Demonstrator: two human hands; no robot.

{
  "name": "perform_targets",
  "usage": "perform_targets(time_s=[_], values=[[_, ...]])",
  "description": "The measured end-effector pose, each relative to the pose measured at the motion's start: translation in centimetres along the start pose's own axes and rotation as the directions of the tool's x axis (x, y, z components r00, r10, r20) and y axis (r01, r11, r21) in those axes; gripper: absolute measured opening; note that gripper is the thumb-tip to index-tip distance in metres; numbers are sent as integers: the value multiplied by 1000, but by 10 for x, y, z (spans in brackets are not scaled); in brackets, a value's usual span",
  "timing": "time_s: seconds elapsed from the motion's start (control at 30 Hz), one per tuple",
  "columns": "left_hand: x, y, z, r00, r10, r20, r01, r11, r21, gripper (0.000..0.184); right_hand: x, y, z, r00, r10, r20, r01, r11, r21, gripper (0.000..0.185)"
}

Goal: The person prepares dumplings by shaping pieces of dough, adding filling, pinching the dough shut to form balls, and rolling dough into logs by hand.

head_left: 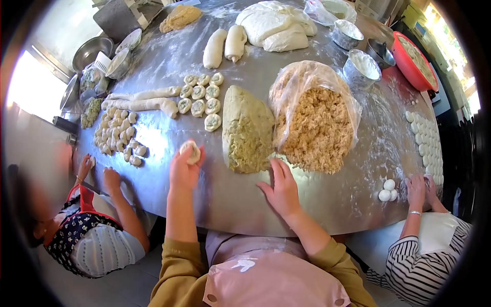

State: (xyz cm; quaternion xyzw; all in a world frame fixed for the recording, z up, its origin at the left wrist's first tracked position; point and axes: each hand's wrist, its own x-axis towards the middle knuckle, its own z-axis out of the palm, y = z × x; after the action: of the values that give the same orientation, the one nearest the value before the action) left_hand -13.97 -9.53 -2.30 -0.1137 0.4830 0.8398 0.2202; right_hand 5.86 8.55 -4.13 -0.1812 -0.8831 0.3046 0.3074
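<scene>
My left hand [184, 171] is closed around a small round piece of dough [191, 152], held just above the metal table. My right hand [280, 190] has its thumb apart from the fingers. Its fingertips reach the lower right corner of a big greenish mound of filling [249, 130]. Beside that mound sits a crumbly orange-brown filling [314, 130] in a clear plastic bag [291, 82]. Above my left hand, several filled dough rounds [198, 92] with green centres stand in rows.
At left lie dough ropes [138, 104] and cut dough pieces [115, 130]; a co-worker's hands are near them. Large dough [276, 25] and two dough rolls [235, 43] lie at the back. Flour bowls [362, 67] and a red basin [417, 64] stand right, beyond white dough balls [388, 190] and another co-worker's hands.
</scene>
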Motion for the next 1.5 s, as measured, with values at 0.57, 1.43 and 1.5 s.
perform_targets(time_s=[0.57,1.43,1.5], values=[[-126,-57,25,875,-428,224,431,901,38,23,-8,-14,-8,889,212,406,-362,868,339,21],[-123,-89,51,789,-483,379,543,838,-62,25,-13,-50,-58,977,8,214,-5,1000,-13,11],[-124,-90,48,800,-488,350,539,840,-59,25,-13,-47,-54,978,74,194,-98,988,117,13]])
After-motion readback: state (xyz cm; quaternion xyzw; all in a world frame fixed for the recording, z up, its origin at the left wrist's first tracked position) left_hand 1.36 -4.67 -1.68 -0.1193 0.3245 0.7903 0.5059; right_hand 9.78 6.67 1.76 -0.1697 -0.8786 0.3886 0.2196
